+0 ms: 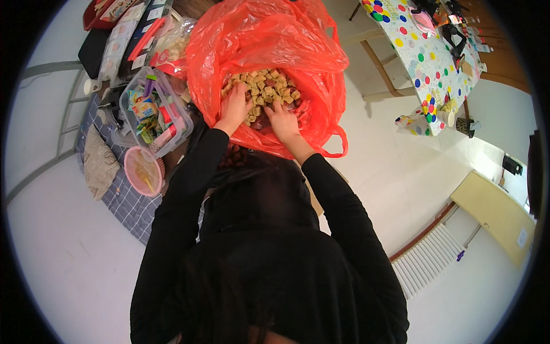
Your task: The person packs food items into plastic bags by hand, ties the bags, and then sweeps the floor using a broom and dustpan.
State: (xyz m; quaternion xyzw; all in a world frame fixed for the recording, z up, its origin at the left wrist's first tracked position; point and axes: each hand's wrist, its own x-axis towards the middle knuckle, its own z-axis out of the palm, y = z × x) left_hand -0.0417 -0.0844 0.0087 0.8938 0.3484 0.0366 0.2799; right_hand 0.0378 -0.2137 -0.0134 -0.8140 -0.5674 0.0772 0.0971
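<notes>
A large red plastic bag (266, 47) stands wide open before me, its handle loop hanging at the near right. Inside it lie many small tan cubes (268, 88), with dark red pieces, perhaps dried dates (296, 94), among them. On the left side of the heap rests my left hand (236, 105), its fingertips among the cubes. My right hand (282, 120) reaches in over the near rim, its fingers bent down onto the pieces. Whether either hand grips a piece is hidden by the fingers.
Left of the bag are a clear plastic box (184, 124) of small packets, a pink basket (129, 172) and a bag of pale pieces (174, 47). A table with a dotted cloth (412, 56) stands at upper right; a white radiator (429, 258) is at lower right.
</notes>
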